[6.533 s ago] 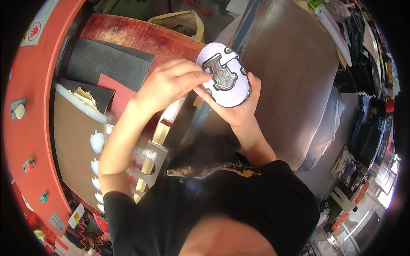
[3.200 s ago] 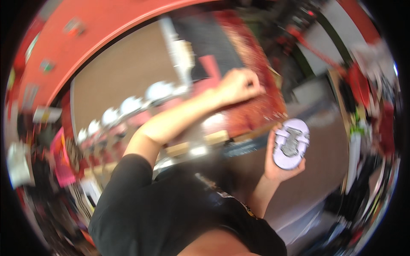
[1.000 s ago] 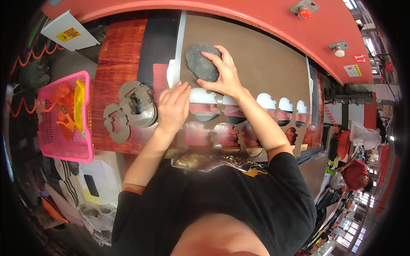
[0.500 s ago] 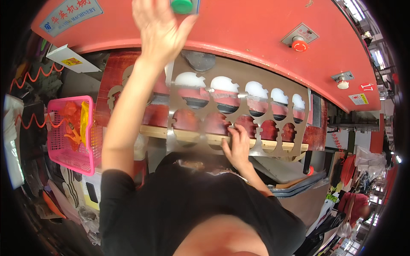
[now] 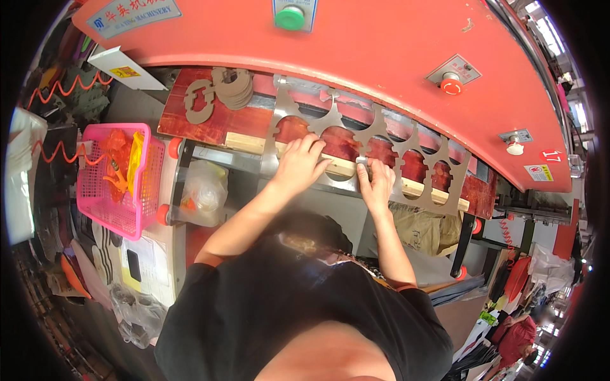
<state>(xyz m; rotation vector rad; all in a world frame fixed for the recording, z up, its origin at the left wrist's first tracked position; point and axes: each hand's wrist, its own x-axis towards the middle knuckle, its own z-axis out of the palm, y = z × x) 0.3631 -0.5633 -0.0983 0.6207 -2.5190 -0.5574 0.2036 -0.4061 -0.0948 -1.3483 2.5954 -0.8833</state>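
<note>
A stiff grey-brown sheet (image 5: 406, 146) with rows of rounded cut-out holes lies across a worn red board (image 5: 238, 120) and a pale wooden strip (image 5: 244, 142). Its near edge hangs past the strip toward me. My left hand (image 5: 297, 164) rests on the sheet's near left part, fingers stretched over the strip and thumb apart. To its right, my right hand (image 5: 377, 185) touches the sheet between two holes, with thumb and fingers apart. Left of the sheet lie a stack of cut grey-brown pieces (image 5: 234, 89) and a ring-like cut piece (image 5: 200, 101).
The red machine beam (image 5: 375, 47) spans the far side, with a green button (image 5: 290, 18) and a red stop button (image 5: 451, 84). At left stands a pink basket (image 5: 145, 190) holding orange and yellow things. A plastic bag (image 5: 204, 190) sits below the board.
My left hand has come down from beside the green button onto the sheet. The sheet has shifted, uncovering the cut pieces at left. My right hand has moved slightly right.
</note>
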